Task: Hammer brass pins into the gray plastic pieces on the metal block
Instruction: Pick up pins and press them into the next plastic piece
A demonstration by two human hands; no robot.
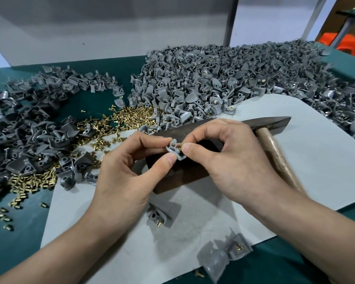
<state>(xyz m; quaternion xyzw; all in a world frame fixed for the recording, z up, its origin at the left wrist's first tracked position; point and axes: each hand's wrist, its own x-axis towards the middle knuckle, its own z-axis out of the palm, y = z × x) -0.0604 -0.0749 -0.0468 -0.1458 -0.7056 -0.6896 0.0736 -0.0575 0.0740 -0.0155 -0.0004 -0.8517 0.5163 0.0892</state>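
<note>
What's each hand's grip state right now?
Left hand: closed, pinching a gray plastic piece between thumb and forefinger.
Right hand: closed, pinching a brass pin against that piece.

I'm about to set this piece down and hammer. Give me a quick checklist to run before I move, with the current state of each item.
1. Gray plastic piece gripped: the left hand pinches it. Ok.
2. Brass pin at the piece: the right hand pinches it against the piece. Ok.
3. Pin seated straight in its hole: fingertips hide it. Cannot tell.
4. Piece resting on the metal block: it is held in the fingers, not set down. Not ok.
5. Hammer ready: it lies ungripped on the gray mat beside the right hand. Ok.
</note>
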